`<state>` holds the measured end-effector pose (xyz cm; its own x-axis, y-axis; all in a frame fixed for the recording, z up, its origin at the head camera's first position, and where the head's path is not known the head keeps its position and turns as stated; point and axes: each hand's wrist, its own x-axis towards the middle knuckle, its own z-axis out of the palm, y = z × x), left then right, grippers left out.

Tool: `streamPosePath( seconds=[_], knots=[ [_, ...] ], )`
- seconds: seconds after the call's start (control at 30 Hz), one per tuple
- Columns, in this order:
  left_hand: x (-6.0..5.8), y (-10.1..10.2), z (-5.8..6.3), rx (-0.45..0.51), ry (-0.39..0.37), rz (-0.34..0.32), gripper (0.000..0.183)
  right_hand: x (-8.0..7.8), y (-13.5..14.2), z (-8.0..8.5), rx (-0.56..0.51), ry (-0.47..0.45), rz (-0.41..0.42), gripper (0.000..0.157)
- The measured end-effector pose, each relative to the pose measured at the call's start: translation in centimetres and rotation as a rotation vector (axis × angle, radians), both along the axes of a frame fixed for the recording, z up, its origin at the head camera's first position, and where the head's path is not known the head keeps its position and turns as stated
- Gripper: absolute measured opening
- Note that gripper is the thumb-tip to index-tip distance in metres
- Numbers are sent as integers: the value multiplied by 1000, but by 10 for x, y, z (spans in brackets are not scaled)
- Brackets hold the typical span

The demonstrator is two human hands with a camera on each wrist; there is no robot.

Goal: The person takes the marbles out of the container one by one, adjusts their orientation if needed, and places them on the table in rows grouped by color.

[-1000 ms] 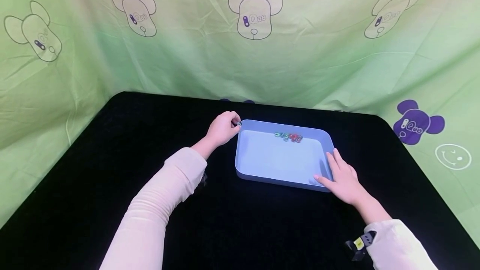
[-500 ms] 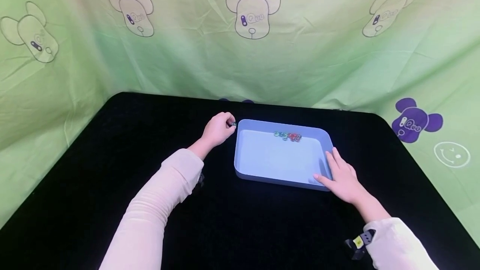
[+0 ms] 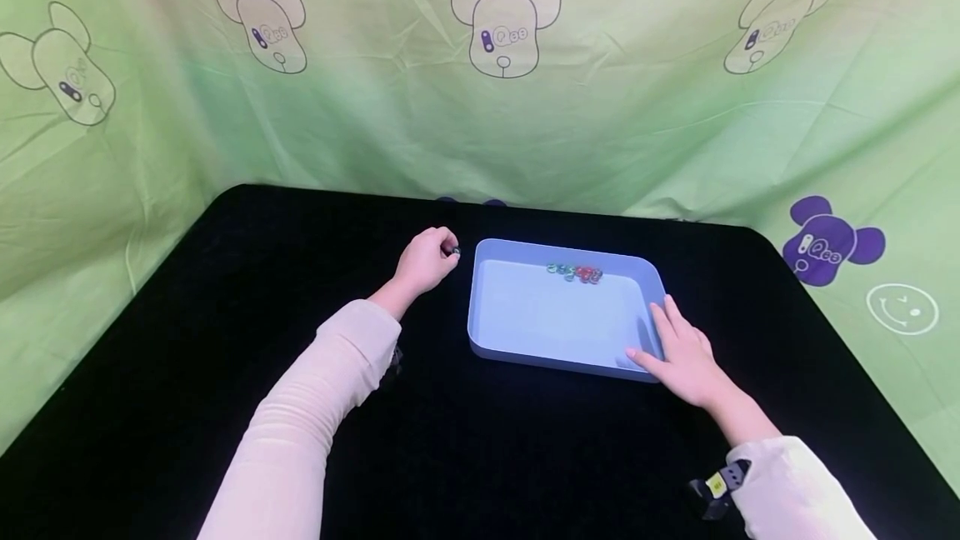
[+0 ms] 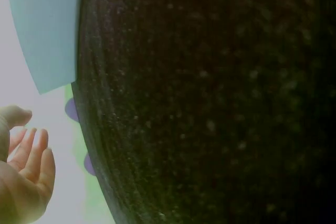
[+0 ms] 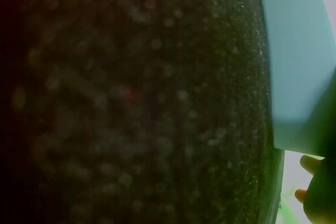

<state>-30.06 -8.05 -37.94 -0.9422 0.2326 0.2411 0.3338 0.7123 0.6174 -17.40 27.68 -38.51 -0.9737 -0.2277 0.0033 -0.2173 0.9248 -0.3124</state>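
Note:
Left of the blue tray (image 3: 555,315), my left hand (image 3: 427,260) pinches a small dark green glass marble (image 3: 456,251) between thumb and fingertips. My right hand (image 3: 684,362) rests over the tray's right end near the front corner, fingers extended and thumb spread along the front side. Inside the tray, toward its back wall, several green marbles (image 3: 561,269) lie against several red marbles (image 3: 587,274). In the left wrist view the left hand (image 4: 26,177) shows at the lower left; the marble is out of sight there. Only dark fingertips of the right hand (image 5: 317,198) show in the right wrist view.
A black cloth (image 3: 480,448) covers the table under the tray. Green fabric (image 3: 375,123) with printed bear heads hangs behind and at both sides. A black wrist device (image 3: 720,490) sits below the right sleeve.
My left hand has moved left, away from the tray's back left corner, with the marble still pinched. My right hand and the marbles in the tray have stayed put.

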Motion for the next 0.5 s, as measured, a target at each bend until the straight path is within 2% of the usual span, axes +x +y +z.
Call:
streamPosePath(
  seconds=[0.5],
  knots=[
    [-1,-3,-8,-27,-41,25,11,0,-1,2,3,-9,-6,80]
  ],
)
